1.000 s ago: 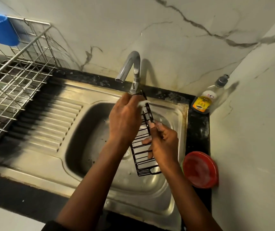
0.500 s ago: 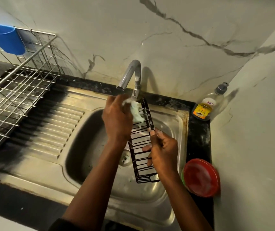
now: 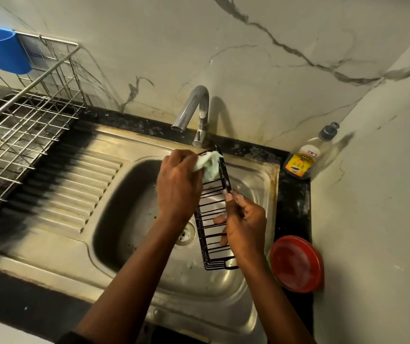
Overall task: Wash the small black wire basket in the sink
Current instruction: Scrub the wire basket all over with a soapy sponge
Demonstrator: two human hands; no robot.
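Basket (image 3: pixel 213 219) is over the 3 o'clock half of the sink (image 3: pixel 129 194) bowl. Its long axis runs roughly 12 to 6, with the top end tipped toward the tap (image 3: pixel 194 108) at 12. The lower end is near the bowl floor; can't tell if it touches.

Right hand (image 3: pixel 244 224) grips the basket's 3 o'clock side rail. The thumb lies along the rail and the fingers (image 3: pixel 220 219) curl round from behind, poking through the wires.

Left hand (image 3: pixel 177 184) comes in from 9, fingers (image 3: pixel 186 157) bunched tight round a pale wet cloth (image 3: pixel 210 166). The cloth is pressed onto the basket's 12 o'clock end, just under the tap base. Can't tell if water is running.

Drain (image 3: pixel 185 234) sits in the bowl floor on the basket's 9 o'clock side, partly hidden by the left wrist.

Black tabletop (image 3: pixel 295 202) frames the sink. On it are a soap bottle (image 3: pixel 305 157) in the corner at 2 and a red dish (image 3: pixel 297 264) at 4, just beside the right wrist. Wire rack (image 3: pixel 12 135) stands at 9–10, with a blue cup (image 3: pixel 2 52) hanging on its top rail at 10.
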